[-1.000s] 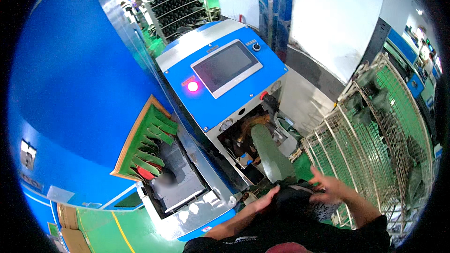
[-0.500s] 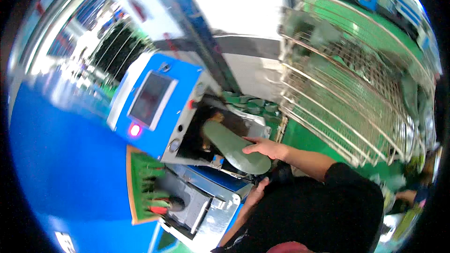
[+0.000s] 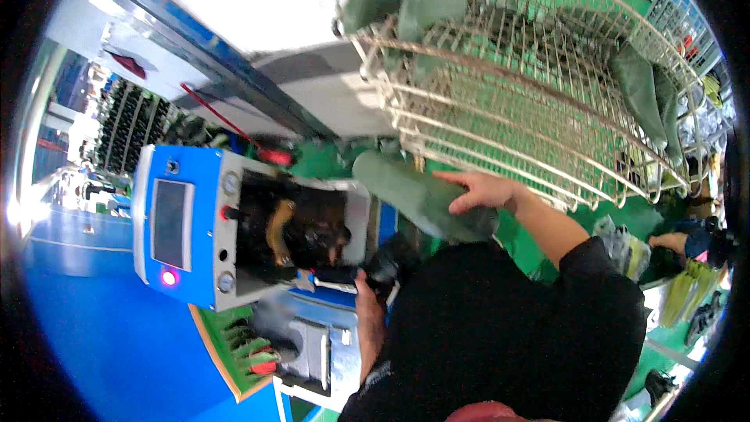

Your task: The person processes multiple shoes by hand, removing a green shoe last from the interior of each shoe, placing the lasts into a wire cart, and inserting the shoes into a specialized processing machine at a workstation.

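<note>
My right hand (image 3: 484,191) reaches across from the right, fingers and thumb on a long dull-green rubber boot (image 3: 398,187). The boot is held tilted in front of my body; its lower end lies against my dark shirt. My left hand (image 3: 369,297) is lower, at the front edge of a blue machine (image 3: 183,227). Its fingers are bent beside a black piece (image 3: 393,259) whose kind I cannot make out. Inside the machine's open chamber is a tan curved part (image 3: 279,223) among dark fittings.
A wire rack cart (image 3: 516,78) with several green boots (image 3: 637,90) stands at the far right. The machine has a dark screen (image 3: 173,223) and a lit pink button (image 3: 169,277). Near it lies a green board with gloves (image 3: 254,355). A person's hand (image 3: 668,242) shows far right.
My view has turned right, so the machine sits further left and the rack is nearer the middle. The green boot in my right hand has moved away from the machine's chamber, to the right.
</note>
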The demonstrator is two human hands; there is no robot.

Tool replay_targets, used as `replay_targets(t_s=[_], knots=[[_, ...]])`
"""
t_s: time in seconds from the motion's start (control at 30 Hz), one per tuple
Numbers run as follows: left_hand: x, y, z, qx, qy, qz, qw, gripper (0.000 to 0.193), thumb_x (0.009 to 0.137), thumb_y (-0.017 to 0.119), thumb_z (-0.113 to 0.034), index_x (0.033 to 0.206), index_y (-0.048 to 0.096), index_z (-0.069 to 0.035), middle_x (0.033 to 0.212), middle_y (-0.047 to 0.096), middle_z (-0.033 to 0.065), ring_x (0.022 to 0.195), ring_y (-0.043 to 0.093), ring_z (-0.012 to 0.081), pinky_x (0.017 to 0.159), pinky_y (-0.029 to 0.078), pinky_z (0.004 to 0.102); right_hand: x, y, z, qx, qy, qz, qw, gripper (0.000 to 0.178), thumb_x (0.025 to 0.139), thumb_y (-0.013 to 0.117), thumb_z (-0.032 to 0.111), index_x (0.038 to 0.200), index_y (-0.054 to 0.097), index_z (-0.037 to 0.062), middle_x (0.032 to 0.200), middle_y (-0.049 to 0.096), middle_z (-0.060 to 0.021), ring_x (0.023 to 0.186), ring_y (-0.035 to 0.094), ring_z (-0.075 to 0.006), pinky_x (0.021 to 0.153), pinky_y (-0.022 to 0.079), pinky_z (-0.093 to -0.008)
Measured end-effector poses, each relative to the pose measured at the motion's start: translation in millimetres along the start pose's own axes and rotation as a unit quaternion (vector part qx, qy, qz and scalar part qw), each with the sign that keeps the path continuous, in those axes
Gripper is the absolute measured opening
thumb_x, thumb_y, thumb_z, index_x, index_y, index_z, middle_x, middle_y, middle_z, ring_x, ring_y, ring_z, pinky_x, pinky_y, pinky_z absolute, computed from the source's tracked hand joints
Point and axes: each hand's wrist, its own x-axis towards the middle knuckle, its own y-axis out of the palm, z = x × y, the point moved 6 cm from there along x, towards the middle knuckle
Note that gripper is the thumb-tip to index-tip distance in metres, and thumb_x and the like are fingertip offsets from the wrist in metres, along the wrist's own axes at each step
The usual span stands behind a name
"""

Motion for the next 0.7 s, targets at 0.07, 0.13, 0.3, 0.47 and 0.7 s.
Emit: replay_targets(t_s=[0.07,0.13,0.3,0.47,0.7], knots=[[-5.2,32.6,-15.5,0.010,-0.003,-0.009,1.000,0.061,0.098,0.052,-0.057,0.130,0.058,-0.005,0.125,0.063,0.0104,0.116,0.062,0.0283,0.098,0.051,0.0433,-18.0,-11.3,-37.8,0.079,0.092,-0.081,0.989,0.086,0.084,0.079,0.023,0.155,0.035,0.0043,0.138,0.058,-0.0119,0.119,0.057,-0.0194,0.104,0.045,-0.0358],[-6.9,42.0,-16.5,-0.007,-0.012,-0.016,1.000,0.063,0.099,0.052,-0.055,0.134,0.056,-0.003,0.127,0.063,0.0126,0.117,0.062,0.0273,0.101,0.050,0.0416,-22.5,-5.4,-61.9,0.106,0.212,-0.110,0.965,0.086,0.085,0.078,0.023,0.155,0.033,0.0028,0.143,0.052,-0.0121,0.125,0.053,-0.0207,0.104,0.045,-0.0390],[3.2,54.0,-7.4,0.007,-0.022,-0.048,0.999,0.066,0.098,0.057,-0.051,0.138,0.052,0.001,0.134,0.061,0.0125,0.120,0.061,0.0262,0.105,0.047,0.0415,-7.8,-52.0,-237.9,0.190,0.415,-0.213,0.864,0.063,0.084,0.079,0.024,0.135,0.053,-0.0032,0.129,0.060,-0.0164,0.112,0.063,-0.0248,0.087,0.053,-0.0441],[2.0,29.0,28.9,0.038,-0.024,-0.057,0.997,0.067,0.095,0.063,-0.049,0.133,0.055,0.006,0.127,0.063,0.0148,0.112,0.063,0.0244,0.095,0.052,0.0392,-3.9,-83.0,-350.5,0.129,0.401,-0.296,0.857,0.053,0.080,0.081,0.023,0.120,0.062,-0.0055,0.103,0.070,-0.0162,0.087,0.069,-0.0263,0.071,0.056,-0.0445],[-18.3,31.2,60.9,0.192,-0.199,-0.241,0.930,0.068,0.086,0.067,-0.059,0.104,0.069,0.007,0.098,0.069,0.0116,0.079,0.061,0.0226,0.072,0.047,0.0396,107.5,-138.3,-391.8,-0.023,0.319,-0.369,0.873,0.081,0.074,0.081,0.024,0.134,0.042,-0.0151,0.118,0.065,-0.0271,0.105,0.066,-0.0386,0.089,0.054,-0.0474]])
